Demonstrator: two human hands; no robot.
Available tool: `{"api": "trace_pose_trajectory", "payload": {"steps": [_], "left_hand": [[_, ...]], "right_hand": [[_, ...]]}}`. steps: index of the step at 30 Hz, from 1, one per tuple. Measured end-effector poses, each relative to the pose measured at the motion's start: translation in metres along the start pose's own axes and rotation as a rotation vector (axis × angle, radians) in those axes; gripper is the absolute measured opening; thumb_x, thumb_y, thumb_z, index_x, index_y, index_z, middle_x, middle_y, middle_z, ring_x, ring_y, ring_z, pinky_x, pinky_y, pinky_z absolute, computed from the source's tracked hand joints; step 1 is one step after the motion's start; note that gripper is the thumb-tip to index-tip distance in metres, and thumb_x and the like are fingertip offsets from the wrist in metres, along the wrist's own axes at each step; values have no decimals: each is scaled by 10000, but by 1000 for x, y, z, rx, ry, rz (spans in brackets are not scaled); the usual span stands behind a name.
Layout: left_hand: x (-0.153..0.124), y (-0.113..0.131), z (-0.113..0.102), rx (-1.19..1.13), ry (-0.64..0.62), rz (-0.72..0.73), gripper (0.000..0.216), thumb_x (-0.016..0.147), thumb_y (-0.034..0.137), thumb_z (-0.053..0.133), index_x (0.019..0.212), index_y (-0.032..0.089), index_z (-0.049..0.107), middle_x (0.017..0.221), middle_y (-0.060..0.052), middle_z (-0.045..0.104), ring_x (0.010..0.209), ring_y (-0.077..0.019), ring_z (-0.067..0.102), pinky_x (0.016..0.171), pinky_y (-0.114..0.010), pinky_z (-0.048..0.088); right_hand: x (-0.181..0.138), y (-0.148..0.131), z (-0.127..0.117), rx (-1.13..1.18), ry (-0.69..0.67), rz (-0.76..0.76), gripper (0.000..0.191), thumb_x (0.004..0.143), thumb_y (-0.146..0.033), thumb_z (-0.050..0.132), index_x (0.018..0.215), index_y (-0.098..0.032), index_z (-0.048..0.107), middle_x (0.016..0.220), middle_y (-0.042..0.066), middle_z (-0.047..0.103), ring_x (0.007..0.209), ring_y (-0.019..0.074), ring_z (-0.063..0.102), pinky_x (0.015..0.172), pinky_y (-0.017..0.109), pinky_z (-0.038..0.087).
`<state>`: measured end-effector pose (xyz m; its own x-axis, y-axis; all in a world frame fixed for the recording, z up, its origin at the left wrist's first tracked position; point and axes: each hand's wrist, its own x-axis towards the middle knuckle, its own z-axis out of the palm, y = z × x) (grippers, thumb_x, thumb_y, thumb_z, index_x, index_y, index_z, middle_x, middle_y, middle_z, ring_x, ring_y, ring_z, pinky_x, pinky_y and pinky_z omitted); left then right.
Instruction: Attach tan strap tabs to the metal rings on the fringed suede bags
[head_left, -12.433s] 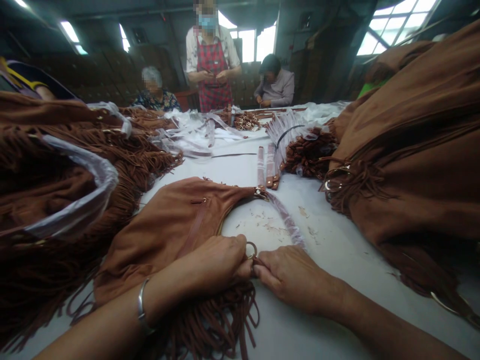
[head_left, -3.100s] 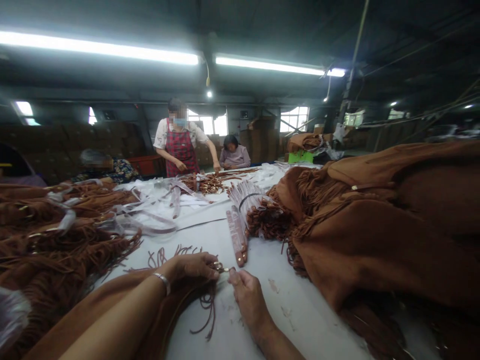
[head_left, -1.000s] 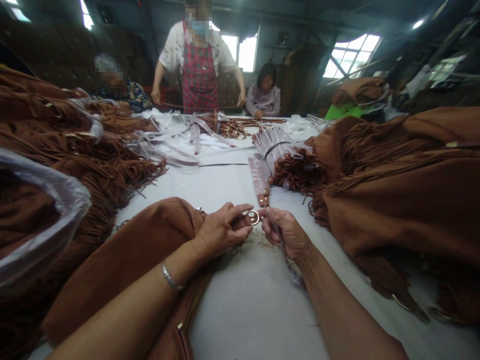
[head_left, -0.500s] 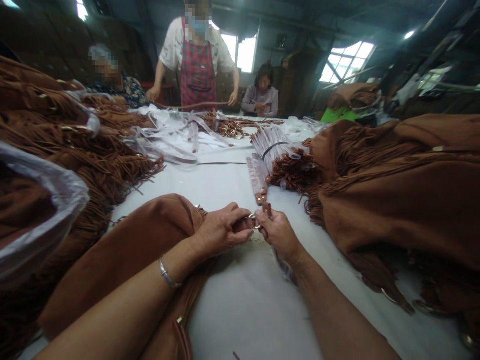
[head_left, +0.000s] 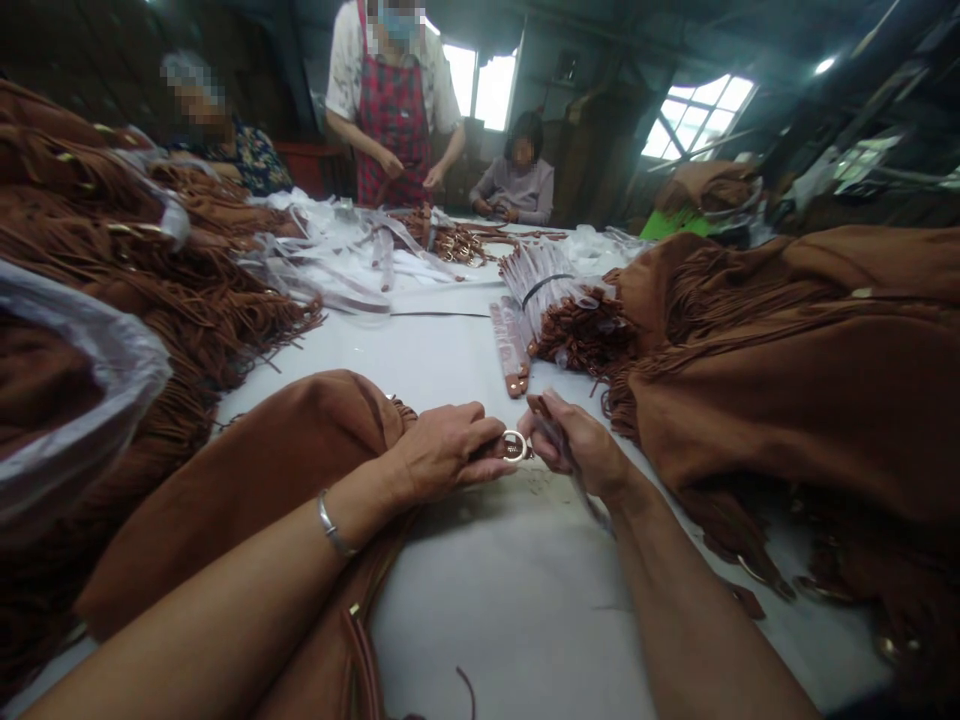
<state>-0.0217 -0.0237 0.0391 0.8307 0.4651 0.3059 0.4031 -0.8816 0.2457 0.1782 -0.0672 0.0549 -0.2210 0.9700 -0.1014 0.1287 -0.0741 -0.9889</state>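
My left hand (head_left: pixel 454 448) pinches a metal ring (head_left: pixel 514 446) at the side of a brown suede bag (head_left: pixel 277 480), which lies under my left forearm. Close to the ring, my right hand (head_left: pixel 577 445) is closed on a brown strap (head_left: pixel 555 425), partly wrapped in clear film, that trails down beside my wrist. A small metal piece shows between the ring and my right fingertips; whether it is joined to the strap I cannot tell. One more film-wrapped strap (head_left: pixel 510 345) lies on the table just beyond my hands.
A banded bundle of wrapped straps (head_left: pixel 551 290) lies beyond my right hand. Brown fringed bags pile up at right (head_left: pixel 795 370) and left (head_left: pixel 187 290). White plastic wrapping (head_left: pixel 315 245) covers the far table (head_left: pixel 420 340). Several people work at the far side, one in a checked apron (head_left: pixel 391 120).
My right hand has turned and shifted slightly right with the strap, and more of the ring shows. Across the table, the aproned person has brought both hands closer together.
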Motion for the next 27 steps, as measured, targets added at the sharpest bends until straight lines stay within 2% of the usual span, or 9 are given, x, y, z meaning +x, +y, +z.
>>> {"api": "trace_pose_trajectory", "payload": {"steps": [3, 6, 10, 12, 17, 22, 27], "left_hand": [[1, 2, -1, 15, 50, -2, 356, 892, 517, 401, 827, 189, 522, 785, -13, 476, 683, -147, 468, 629, -256, 346], [1, 3, -1, 26, 98, 25, 320, 879, 473, 429, 769, 183, 510, 749, -7, 479, 650, -140, 453, 626, -260, 338], [3, 3, 1, 64, 150, 93, 269, 859, 394, 440, 717, 171, 491, 687, -3, 488, 609, -140, 438, 630, -274, 340], [4, 5, 1, 79, 160, 111, 246, 859, 362, 427, 728, 165, 494, 691, -12, 496, 618, -147, 442, 622, -274, 345], [5, 8, 1, 82, 62, 130, 223, 883, 336, 407, 840, 142, 510, 758, -36, 513, 671, -160, 469, 613, -262, 365], [5, 7, -2, 45, 6, 123, 200, 890, 322, 425, 843, 140, 495, 767, -35, 504, 660, -152, 464, 599, -253, 370], [5, 4, 0, 16, 4, 174, 229, 910, 347, 404, 869, 142, 497, 783, -35, 493, 668, -148, 454, 605, -249, 373]], "right_hand": [[-20, -6, -6, -75, -26, 7, 441, 903, -463, 378, 753, -114, 603, 479, -41, 357, 410, 63, 275, 385, 188, 199], [-42, -8, -9, -83, -120, 86, 310, 882, -412, 480, 838, -125, 587, 553, -44, 353, 466, 61, 282, 403, 172, 217], [-56, -9, -7, -93, -286, 195, 307, 861, -452, 520, 885, -147, 548, 646, -39, 367, 471, 52, 299, 384, 155, 283], [-55, -10, -5, -141, -331, 212, 327, 850, -472, 530, 864, -146, 549, 634, -45, 344, 462, 50, 282, 366, 150, 268], [-44, -12, -3, -214, -279, 219, 375, 820, -505, 557, 772, -135, 522, 576, -64, 317, 455, 42, 245, 380, 160, 190], [-39, -10, -1, -183, -276, 219, 379, 819, -513, 549, 802, -135, 526, 584, -68, 284, 475, 55, 200, 402, 191, 135], [-41, -7, 2, -254, -231, 185, 357, 828, -477, 538, 805, -121, 539, 609, -50, 330, 510, 66, 250, 432, 200, 167]]}}
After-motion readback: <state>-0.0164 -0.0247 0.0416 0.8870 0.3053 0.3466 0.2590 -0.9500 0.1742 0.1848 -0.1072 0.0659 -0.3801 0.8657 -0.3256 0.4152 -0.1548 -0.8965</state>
